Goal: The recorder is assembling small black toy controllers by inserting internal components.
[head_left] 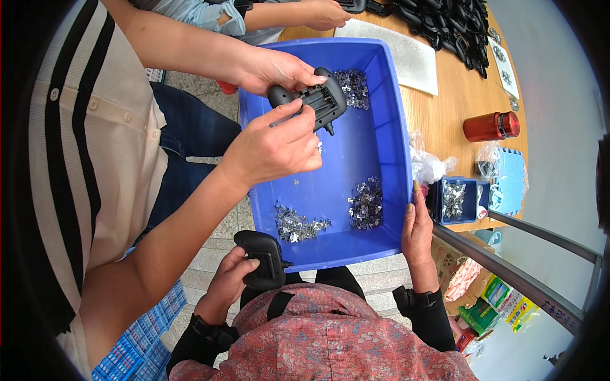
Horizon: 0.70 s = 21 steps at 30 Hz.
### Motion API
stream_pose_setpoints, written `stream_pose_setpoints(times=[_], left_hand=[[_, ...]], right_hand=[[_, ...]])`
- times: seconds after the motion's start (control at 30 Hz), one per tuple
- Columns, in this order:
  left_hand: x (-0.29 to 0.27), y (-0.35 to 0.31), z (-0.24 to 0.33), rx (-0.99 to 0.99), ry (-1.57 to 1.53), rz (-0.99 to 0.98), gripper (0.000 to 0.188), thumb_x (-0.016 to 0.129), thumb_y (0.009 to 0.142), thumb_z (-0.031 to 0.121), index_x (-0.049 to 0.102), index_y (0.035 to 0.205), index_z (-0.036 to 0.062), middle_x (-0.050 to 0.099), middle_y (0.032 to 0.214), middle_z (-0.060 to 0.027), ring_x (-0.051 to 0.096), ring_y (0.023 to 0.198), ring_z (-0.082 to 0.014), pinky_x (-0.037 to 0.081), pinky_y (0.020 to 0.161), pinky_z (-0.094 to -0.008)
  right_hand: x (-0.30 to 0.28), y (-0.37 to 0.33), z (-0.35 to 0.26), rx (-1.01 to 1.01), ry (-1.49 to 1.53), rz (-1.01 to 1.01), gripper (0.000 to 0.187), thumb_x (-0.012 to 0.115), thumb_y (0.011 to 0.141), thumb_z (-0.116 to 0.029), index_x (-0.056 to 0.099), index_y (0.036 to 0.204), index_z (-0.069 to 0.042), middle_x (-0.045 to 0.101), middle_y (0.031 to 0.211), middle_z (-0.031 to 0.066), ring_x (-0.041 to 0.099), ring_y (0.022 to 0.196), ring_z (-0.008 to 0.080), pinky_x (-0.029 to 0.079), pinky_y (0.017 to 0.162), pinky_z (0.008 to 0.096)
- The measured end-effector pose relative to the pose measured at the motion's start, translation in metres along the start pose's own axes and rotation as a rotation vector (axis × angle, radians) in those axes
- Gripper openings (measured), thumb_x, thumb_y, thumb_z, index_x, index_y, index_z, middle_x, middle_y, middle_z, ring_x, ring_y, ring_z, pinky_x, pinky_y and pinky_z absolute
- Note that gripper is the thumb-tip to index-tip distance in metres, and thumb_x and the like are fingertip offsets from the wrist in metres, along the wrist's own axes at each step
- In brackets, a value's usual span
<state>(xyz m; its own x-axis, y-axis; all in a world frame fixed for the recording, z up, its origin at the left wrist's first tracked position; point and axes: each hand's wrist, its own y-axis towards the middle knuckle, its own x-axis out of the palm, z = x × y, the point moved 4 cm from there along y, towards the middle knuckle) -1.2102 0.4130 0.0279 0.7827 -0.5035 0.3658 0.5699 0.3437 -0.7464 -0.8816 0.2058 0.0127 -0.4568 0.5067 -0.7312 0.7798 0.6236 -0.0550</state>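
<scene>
My left hand [223, 283] is closed around a black game controller [270, 270], its back with a recessed compartment turned up, beside the near left corner of a large blue bin [337, 259]. At the bin's near right corner, my right hand [417, 232] grips the side wall, fingers along the outside. Small metal clips [365, 203] lie in the bin in several heaps. Over the bin, a co-worker on the left holds another black controller [325, 101] in both hands, its back compartment exposed and the fingers of one hand at it.
On the wooden table [438, 117] at the right are a red flask [491, 126], a small blue box [459, 200] of clips, a plastic bag and a white foam sheet [406, 56]. Black controllers [445, 28] pile up at the back. A metal rail [502, 273] runs at the right.
</scene>
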Motion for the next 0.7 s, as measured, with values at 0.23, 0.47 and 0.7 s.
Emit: stream_pose_setpoints(times=[0.23,0.47,0.7], left_hand=[[-0.0033,0.0016,-0.0038,0.010,0.012,0.001,0.036,0.051,0.092,0.000,0.054,0.129,-0.0005,0.065,0.118,-0.0092,0.064,0.108,-0.0161,0.052,0.096,-0.0326],[-0.0035,0.0004,-0.0033,0.005,0.014,0.001,0.036,0.051,0.092,0.000,0.054,0.128,-0.0005,0.065,0.118,-0.0092,0.064,0.108,-0.0160,0.052,0.096,-0.0329],[-0.0048,0.0009,-0.0046,0.015,0.010,-0.005,0.035,0.051,0.093,0.001,0.054,0.128,-0.0004,0.064,0.119,-0.0091,0.063,0.109,-0.0160,0.051,0.096,-0.0329]], right_hand=[[0.0000,-0.0009,0.0016,-0.032,-0.023,0.023,0.045,0.042,0.103,-0.011,0.042,0.147,0.001,0.055,0.138,0.0237,0.057,0.123,0.0351,0.043,0.105,0.0389],[-0.0003,0.0002,-0.0013,-0.020,-0.018,0.018,0.045,0.042,0.103,-0.012,0.042,0.146,0.001,0.055,0.139,0.0230,0.057,0.123,0.0349,0.043,0.105,0.0389],[0.0004,-0.0007,0.0012,-0.019,-0.017,0.019,0.045,0.043,0.103,-0.012,0.042,0.146,0.001,0.054,0.140,0.0229,0.056,0.125,0.0346,0.042,0.106,0.0386]])
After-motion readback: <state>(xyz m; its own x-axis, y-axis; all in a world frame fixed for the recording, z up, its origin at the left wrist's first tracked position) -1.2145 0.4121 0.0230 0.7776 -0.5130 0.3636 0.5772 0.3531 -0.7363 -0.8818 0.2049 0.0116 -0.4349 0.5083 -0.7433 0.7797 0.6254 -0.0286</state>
